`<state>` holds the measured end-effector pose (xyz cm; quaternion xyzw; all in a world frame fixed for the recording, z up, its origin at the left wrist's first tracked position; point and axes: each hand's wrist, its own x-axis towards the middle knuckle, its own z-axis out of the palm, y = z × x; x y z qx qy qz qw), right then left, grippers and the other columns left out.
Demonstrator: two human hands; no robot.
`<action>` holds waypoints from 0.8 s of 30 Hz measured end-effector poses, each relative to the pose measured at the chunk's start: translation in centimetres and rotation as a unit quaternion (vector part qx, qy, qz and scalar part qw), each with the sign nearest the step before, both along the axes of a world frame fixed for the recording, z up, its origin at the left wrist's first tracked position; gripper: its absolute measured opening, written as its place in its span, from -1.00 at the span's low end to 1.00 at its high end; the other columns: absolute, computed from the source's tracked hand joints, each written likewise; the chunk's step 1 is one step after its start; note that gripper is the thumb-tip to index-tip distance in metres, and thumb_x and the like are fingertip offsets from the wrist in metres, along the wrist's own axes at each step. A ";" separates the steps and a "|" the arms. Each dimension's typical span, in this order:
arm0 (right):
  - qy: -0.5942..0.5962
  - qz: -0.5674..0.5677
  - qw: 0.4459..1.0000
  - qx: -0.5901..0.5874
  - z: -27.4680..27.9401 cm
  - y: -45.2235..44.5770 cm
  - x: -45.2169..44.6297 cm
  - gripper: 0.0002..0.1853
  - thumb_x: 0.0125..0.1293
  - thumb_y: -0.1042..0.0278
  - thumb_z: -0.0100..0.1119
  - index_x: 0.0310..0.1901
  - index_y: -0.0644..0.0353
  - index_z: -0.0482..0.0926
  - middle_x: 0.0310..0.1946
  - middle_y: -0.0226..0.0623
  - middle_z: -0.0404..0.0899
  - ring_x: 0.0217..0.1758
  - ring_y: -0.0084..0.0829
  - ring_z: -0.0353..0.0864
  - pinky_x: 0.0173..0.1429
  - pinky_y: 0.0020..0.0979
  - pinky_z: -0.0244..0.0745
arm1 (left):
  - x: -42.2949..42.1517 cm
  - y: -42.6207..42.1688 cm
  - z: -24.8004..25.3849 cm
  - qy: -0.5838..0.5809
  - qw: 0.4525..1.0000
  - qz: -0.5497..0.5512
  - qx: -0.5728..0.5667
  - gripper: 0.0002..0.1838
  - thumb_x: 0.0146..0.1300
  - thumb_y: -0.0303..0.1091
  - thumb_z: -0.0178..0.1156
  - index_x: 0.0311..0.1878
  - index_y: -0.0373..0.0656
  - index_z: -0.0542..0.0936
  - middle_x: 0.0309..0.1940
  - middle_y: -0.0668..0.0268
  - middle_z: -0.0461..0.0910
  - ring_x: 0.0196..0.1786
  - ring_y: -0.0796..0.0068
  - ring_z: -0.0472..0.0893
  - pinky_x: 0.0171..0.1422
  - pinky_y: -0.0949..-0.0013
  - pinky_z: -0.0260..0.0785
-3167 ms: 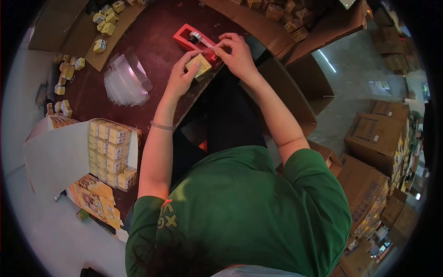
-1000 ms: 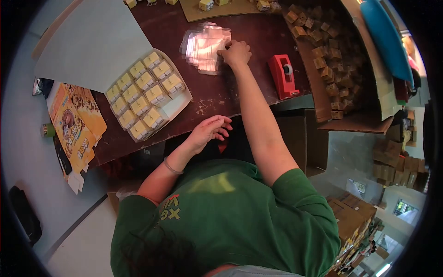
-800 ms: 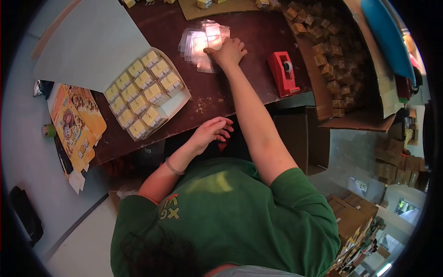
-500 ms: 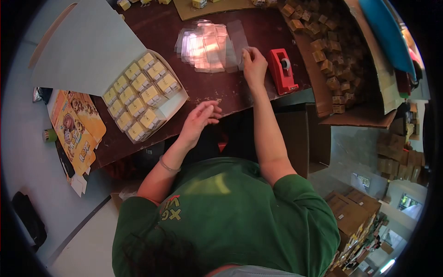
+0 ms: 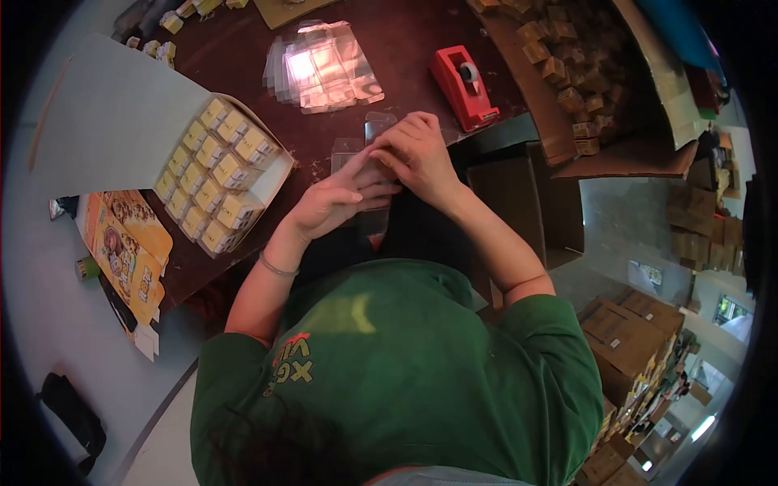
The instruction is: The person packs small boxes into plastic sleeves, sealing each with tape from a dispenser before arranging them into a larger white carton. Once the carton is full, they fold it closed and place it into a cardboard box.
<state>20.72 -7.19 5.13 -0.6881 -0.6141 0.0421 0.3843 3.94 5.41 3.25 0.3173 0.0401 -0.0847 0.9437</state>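
Note:
In front of my body, both hands meet at a clear plastic box blank [image 5: 348, 147], a flat see-through sheet with flaps. My left hand [image 5: 336, 198] has its fingers extended along the sheet and supports it, thumb lying toward me. Over it, my right hand [image 5: 417, 158] has curled fingers pinching the sheet near its middle. Part of the plastic is hidden behind the fingers. Beyond the hands lies a fanned stack of clear plastic blanks [image 5: 332, 69], shining with glare. To the left, an open white carton [image 5: 279, 174] holds rows of small yellow-and-white boxes [image 5: 209, 154].
A red tape dispenser [image 5: 462, 89] stands on the dark table [image 5: 397, 36] near its right edge. Further right, a large cardboard box [image 5: 555, 134] holds many small boxes. Yellow printed cardboard [image 5: 130, 251] lies at left. An open carton [image 5: 527, 202] sits below the table edge.
My right hand has drawn one clear blank from beside the stack back toward my body. My left hand has moved to meet it. The camera view has shifted slightly.

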 end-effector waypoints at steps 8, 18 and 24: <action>0.317 0.043 0.948 -0.008 -2.6 -0.3 0.0 -0.83 0.23 0.40 0.28 -0.14 0.17 0.68 -0.27 -0.30 0.64 -0.08 -0.27 0.54 0.09 -0.33 0.45 | -1.3 -2.2 -4.3 0.054 0.995 0.064 -0.048 -0.23 0.24 -0.14 0.33 0.42 -0.10 0.18 0.09 0.12 0.50 0.19 0.21 0.53 0.38 0.03 0.36; 0.245 0.028 0.969 -0.027 -1.3 -4.0 -5.8 -0.83 0.23 0.49 0.30 -0.13 0.18 0.71 -0.24 -0.29 0.71 -0.21 -0.30 0.58 -0.11 -0.37 0.52 | -3.0 -5.6 -3.6 0.098 0.984 0.145 0.018 -0.21 0.37 0.33 0.00 0.40 -0.11 0.26 0.14 0.28 0.49 0.16 0.40 0.52 0.17 0.24 0.39; 0.405 0.017 0.913 -0.044 -3.2 -5.8 -6.4 -0.87 0.24 0.48 0.30 -0.17 0.22 0.71 -0.28 -0.20 0.69 -0.17 -0.34 0.68 -0.08 -0.40 0.54 | -4.8 -5.5 -3.1 0.234 0.962 0.138 0.009 -0.55 0.39 -0.22 0.09 0.29 -0.15 0.45 -0.04 0.31 0.60 0.07 0.37 0.59 0.24 0.21 0.41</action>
